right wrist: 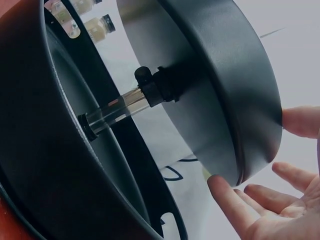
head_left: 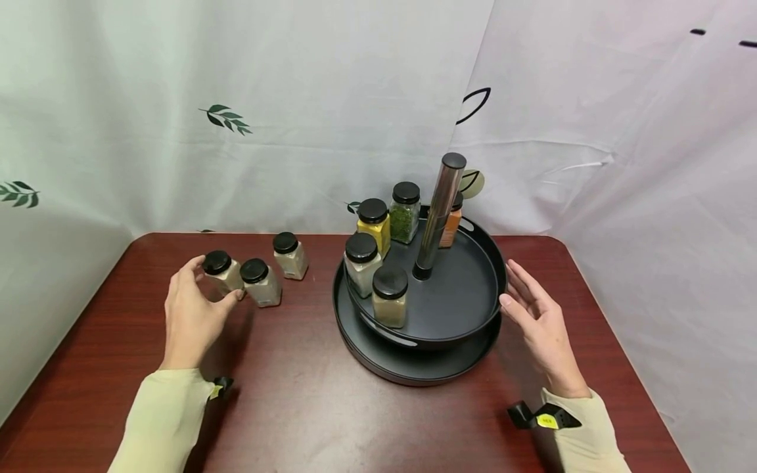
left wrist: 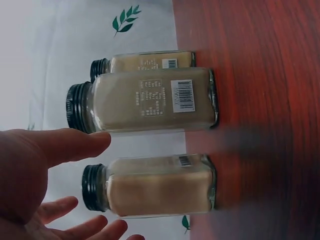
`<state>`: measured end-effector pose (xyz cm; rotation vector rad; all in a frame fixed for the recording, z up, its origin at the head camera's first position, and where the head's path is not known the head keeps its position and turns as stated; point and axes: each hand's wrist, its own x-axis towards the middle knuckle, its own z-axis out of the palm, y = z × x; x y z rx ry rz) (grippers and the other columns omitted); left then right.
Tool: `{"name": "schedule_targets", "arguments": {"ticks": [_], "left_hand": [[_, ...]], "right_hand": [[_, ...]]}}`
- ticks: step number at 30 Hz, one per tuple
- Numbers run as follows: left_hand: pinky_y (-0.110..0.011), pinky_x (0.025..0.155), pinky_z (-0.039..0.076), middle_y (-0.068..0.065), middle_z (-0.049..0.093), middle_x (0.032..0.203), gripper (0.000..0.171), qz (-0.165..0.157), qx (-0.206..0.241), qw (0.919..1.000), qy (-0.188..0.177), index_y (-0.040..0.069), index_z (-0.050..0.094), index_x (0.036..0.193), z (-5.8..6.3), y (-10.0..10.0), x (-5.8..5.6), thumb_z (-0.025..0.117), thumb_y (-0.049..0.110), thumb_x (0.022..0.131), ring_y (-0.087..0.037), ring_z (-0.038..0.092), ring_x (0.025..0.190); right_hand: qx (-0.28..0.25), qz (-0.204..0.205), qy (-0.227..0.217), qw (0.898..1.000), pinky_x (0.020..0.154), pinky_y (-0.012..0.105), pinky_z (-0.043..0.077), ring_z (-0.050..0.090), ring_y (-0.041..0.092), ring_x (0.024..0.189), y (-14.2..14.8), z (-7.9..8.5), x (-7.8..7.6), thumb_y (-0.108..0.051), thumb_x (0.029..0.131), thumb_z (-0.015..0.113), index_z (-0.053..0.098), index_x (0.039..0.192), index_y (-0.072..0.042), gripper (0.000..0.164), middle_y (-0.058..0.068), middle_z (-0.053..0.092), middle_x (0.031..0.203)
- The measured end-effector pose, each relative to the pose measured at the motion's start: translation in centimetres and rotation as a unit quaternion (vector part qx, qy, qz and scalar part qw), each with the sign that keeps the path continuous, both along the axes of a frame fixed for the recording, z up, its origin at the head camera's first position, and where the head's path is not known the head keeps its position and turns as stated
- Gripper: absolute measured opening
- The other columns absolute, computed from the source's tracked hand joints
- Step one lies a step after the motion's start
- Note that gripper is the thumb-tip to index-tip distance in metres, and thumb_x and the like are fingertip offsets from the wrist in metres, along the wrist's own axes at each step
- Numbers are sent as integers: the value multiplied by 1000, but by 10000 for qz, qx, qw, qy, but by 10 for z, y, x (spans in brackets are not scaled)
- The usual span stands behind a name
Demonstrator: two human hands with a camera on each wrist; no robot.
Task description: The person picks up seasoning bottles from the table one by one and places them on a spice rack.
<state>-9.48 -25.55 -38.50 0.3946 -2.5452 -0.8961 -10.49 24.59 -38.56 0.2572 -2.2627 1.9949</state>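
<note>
My left hand (head_left: pixel 192 315) reaches around a black-lidded spice jar (head_left: pixel 223 274) on the left of the table. In the left wrist view that jar (left wrist: pixel 160 192) stands between the thumb and the spread fingers, with gaps visible beside its lid. A second pale jar (head_left: pixel 263 287) is close to the thumb, and a third (head_left: pixel 291 258) stands behind. Near the right side, my right hand (head_left: pixel 538 328) touches the rim of a black two-tier round tray (head_left: pixel 467 309). Its fingers are mostly straight, with the thumb against the upper tier's wall (right wrist: pixel 250 85).
Several jars stand on the upper tier: two pale ones (head_left: pixel 362 266) (head_left: pixel 390 302), a yellow one (head_left: pixel 378 230), a green one (head_left: pixel 405 217) and an orange one (head_left: pixel 451 226). A tall post (head_left: pixel 437 220) rises from its middle. White curtains (head_left: pixel 296 79) hang behind the table (head_left: pixel 284 394).
</note>
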Motion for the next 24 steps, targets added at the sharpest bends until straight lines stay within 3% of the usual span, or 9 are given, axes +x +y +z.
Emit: {"name": "schedule_targets", "arguments": {"ticks": [5,13,21,24], "left_hand": [[-63,100,34,-32,46,135,88,-186,-30,9993,-312,-1,33,152,-2,-5,-9,82,6,80,-48,44,123],[-63,95,37,-33,49,128,92,-393,-11,9984,-407,2,29,155,-9,-16,-24,81,4,79,-47,49,108],[-60,83,45,-33,56,120,95,-914,46,9929,-766,6,25,157,-16,-37,-36,80,5,80,-45,58,96],[-50,78,48,-30,58,118,90,-1131,59,9909,-725,5,30,155,-19,-43,-39,80,5,80,-33,63,89]], "right_hand": [[-7,152,15,9999,99,15,44,47,8,134,3,-1,-1,-4,101,58,38,155,-10,58,22,35,157],[-54,402,188,9990,107,18,38,40,10,141,6,-2,-3,1,100,57,35,156,-7,61,19,33,160],[-168,615,311,9975,110,18,34,37,13,144,8,-2,-6,6,98,57,34,157,-12,66,15,31,161],[-126,698,324,9970,109,17,34,38,13,143,8,-2,-6,7,98,56,32,158,-12,67,15,30,162]]}}
